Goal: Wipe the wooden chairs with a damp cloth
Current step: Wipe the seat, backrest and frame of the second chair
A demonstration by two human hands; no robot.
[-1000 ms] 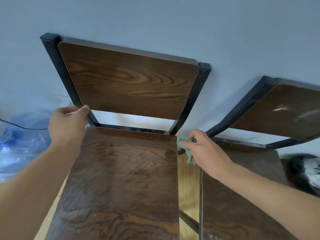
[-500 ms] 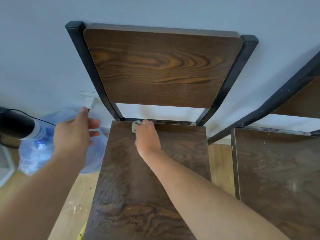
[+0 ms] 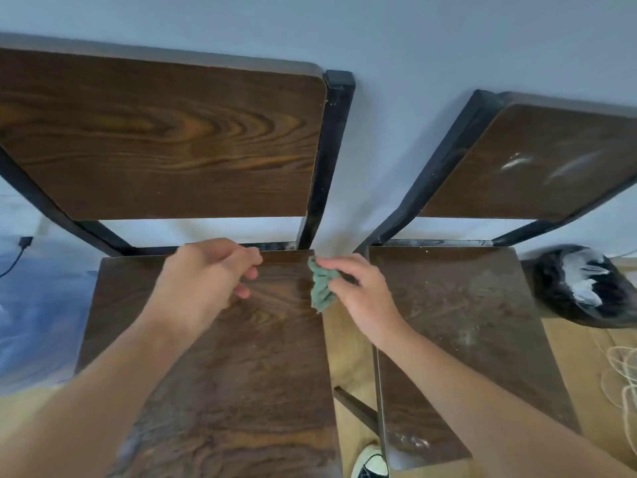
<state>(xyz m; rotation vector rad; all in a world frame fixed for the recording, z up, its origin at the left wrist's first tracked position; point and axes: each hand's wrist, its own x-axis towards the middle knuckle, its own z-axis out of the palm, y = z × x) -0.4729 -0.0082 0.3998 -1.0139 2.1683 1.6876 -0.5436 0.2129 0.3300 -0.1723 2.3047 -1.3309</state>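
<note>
Two wooden chairs stand side by side against a pale wall [image 3: 396, 36], and the left chair [image 3: 241, 357] serves as the landmark here. Its dark, grained seat fills the lower middle of the view, with its backrest [image 3: 165, 139] rising above between black metal posts. The right hand [image 3: 362, 298] hovers at the seat's back right corner, fingers pinched closed around a small green cloth [image 3: 322, 288] that hangs bunched from the fingertips, right at the seat's right edge; whether it touches the wood cannot be told. The left hand [image 3: 203, 281] is over the back of the same seat, left of the cloth, fingers loosely curled and holding nothing. Right of the left chair, across a narrow gap showing light wooden floor [image 3: 348, 357], stands the second chair [image 3: 465, 322], its seat speckled with pale dust and its backrest streaked with white smears. Further right of that is a black and white bag-like object [image 3: 582, 288] on the floor. Left of the left chair lies a blurred blue plastic shape [image 3: 38, 312] with a black cable [image 3: 20, 246] above it. Below the gap between the seats, a shoe tip [image 3: 370, 464] shows
</note>
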